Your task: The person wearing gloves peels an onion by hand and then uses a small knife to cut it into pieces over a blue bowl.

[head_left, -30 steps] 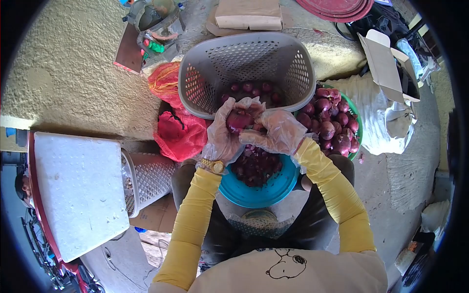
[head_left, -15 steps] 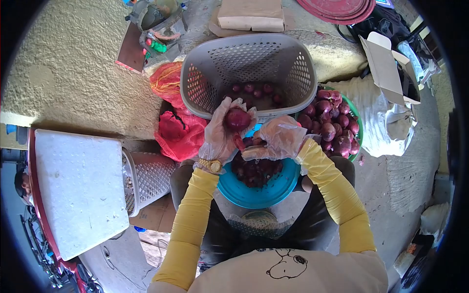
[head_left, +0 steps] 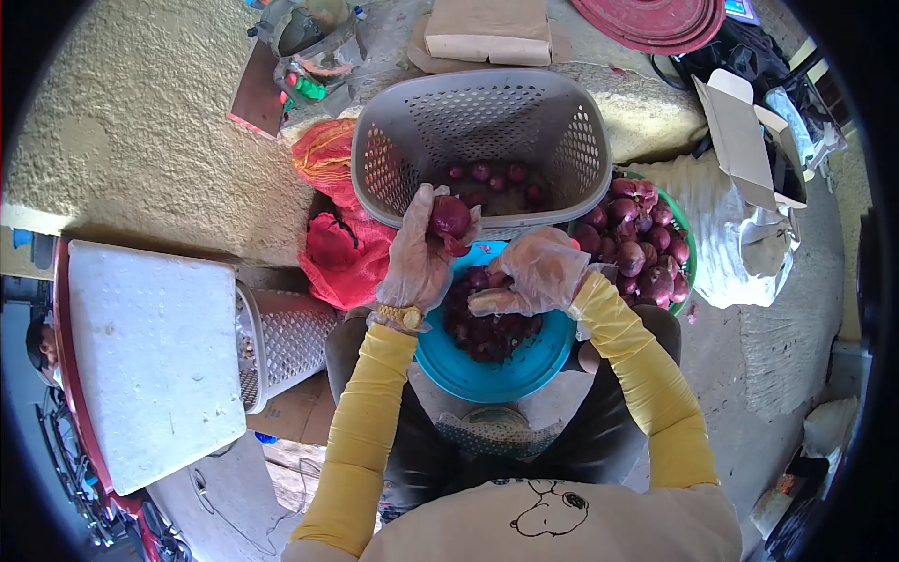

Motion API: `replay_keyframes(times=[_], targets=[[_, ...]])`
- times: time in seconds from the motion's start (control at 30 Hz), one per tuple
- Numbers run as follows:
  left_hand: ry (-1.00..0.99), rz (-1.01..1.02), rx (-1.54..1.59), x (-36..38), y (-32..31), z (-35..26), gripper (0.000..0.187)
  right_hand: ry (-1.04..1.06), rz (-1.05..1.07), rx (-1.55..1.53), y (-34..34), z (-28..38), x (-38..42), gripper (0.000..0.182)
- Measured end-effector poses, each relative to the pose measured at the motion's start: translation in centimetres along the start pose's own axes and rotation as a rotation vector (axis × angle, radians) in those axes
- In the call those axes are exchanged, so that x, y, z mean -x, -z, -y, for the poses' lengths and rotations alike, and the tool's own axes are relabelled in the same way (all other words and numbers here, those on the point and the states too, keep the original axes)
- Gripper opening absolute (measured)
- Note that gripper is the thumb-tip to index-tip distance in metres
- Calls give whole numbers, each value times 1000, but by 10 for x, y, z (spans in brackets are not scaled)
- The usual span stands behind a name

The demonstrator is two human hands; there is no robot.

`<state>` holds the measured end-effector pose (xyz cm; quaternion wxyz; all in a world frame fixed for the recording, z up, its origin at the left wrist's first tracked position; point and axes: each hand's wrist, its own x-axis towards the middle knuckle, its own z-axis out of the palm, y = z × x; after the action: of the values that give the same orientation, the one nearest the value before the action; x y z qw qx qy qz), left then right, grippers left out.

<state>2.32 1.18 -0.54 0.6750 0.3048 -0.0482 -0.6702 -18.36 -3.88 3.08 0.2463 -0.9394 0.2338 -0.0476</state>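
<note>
Left grip [head_left: 415, 262] cradled an onion [head_left: 450, 216]; its loose glove [head_left: 405, 282] risked a slip into the basin [head_left: 496, 377] beneath; right grip [head_left: 538, 270] was unclear.

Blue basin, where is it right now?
In the head view, the blue basin sits near the centre, between the person's knees, nearer than the grey basket and left of the green container of onions.

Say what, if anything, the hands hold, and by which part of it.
Left hand: red onion, held around its sides. Right hand: curled; can't tell whether it holds anything.
</note>
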Motion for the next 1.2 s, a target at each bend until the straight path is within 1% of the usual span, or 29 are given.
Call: replay_keyframes(times=[0.03, 0.1, 0.13, 0.17, 0.2, 0.23, 0.27, 0.4, 0.47, 0.57, 0.73, 0.87, 1.0, 1.07, 1.1, 1.17, 1.2], targets=[[-14, -7, -32, 0, -1, 0, 50, 0, -1, -1, 2, 1, -1, 60], [-26, -13, -64, 2, -5, 0, 50, -130, -123, -162, 9, 4, -5, 66], [12, 32, -17, 5, -10, 0, 44, -132, -124, -162, 8, 4, -6, 66], [49, 76, 29, 7, -12, 0, 38, -161, -294, -112, 7, 5, -6, 64], [49, 77, 29, 6, -12, 3, 38, -190, -465, -61, 6, 5, -6, 64], [43, 74, 36, 5, -12, 6, 41, -184, -469, -75, 4, -1, -5, 68], [37, 72, 44, 5, -12, 8, 45, -186, -470, -75, 4, -2, -4, 68], [105, 133, 59, 4, -17, 8, 46, -206, -470, -43, 4, -4, -3, 70], [134, 195, 64, 5, -20, 9, 48, -215, -480, -37, 5, -3, -3, 71], [149, 136, 81, 4, -21, 11, 50, -244, -471, -84, 12, 2, -3, 74], [166, 163, 47, 3, -19, 11, 52, -224, -443, -117, 17, 6, -4, 78], [205, 157, 59, 2, -19, 10, 54, -223, -442, -91, 15, 5, -5, 76], [191, 117, 67, 3, -22, 11, 53, -197, -464, -77, 12, 5, -5, 75], [182, 122, 47, 3, -21, 11, 53, -200, -475, -69, 10, 5, -6, 74], [182, 122, 47, 3, -19, 11, 53, -194, -465, -79, 9, 3, -7, 71], [195, 175, 48, -1, -12, 11, 53, -187, -456, -88, 9, 1, -7, 68], [195, 175, 48, -1, -13, 12, 53, -216, -418, -103, 9, 1, -7, 68]])
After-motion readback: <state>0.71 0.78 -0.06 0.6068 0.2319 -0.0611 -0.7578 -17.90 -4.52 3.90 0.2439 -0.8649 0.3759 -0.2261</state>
